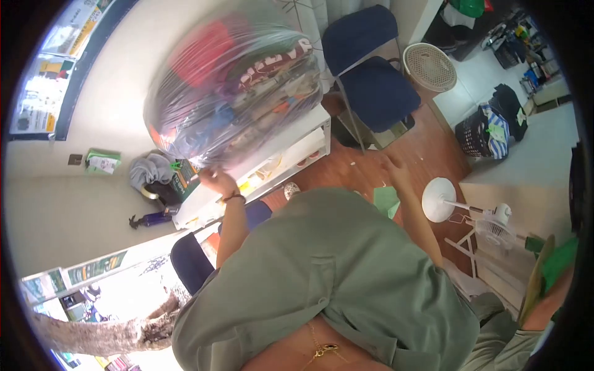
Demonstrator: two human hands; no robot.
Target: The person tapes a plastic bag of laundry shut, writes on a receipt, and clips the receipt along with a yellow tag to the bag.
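Shirt (297,247): nearest to the camera, of green colour, open at the neck, with gold necklace (325,351) in the opening.
Left hand (218,183): at the lower edge of the plastic bag (238,93), fingers bent, dark bracelet (234,198) on the wrist; cannot tell if closed on the plastic or only close beside it.
Right hand (394,170): low over the brown floor (365,170), open, with fingers loose and a little blurred; near to the green paper (387,201).
Plastic bag: big, see-through, full of clothes in red, dark, blue and other colours; on top of the white shelf (297,145), just beside the wall (117,74).
Bench: cannot tell; under the bag, only this white shelf, with small yellow things in it.
Grey cloth (151,170): to the left of the left hand, beside a green box (184,179), with purple bottle (151,219) near.
Blue chair (377,89): beyond the right hand, near the round woven stool (430,67).
Basket (471,137): farther right, with striped cloth (496,131) inside.
Fan (494,232): white, lying tilted.
Other person (554,272): partly visible at right edge.
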